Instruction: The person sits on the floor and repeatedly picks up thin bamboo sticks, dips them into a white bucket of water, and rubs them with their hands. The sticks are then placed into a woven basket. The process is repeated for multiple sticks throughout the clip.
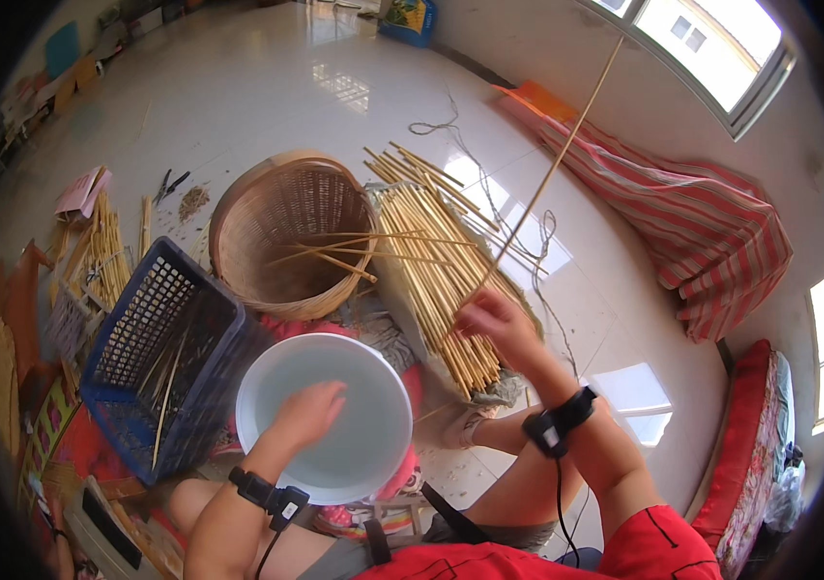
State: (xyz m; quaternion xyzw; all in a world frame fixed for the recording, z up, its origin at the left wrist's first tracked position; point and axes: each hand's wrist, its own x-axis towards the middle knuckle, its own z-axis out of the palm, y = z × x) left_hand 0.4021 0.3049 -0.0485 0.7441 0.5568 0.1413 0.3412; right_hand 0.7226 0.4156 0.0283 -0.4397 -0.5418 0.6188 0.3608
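Note:
My right hand [488, 319] is shut around the lower end of a long, thin reed stalk [564, 148], which slants up and away towards the window. Beneath that hand lies a thick bundle of golden reed stalks [430, 268] on a greenish wrapping. My left hand [310, 413] hovers over a white plastic tub [325, 338] of cloudy liquid, its fingers bent and blurred. Whether they pinch anything cannot be told. Beyond the tub, a woven bamboo basket [230, 246] leans over, with a few stalks across its rim.
A blue plastic crate [198, 406] with thin strips inside stands left of the tub. Pliers [169, 186] lie on the tiled floor beyond it. Loose cord [484, 177] trails right of the bundle. Striped cloth [709, 217] lines the wall. At lower left, another person's forearm [60, 529] shows.

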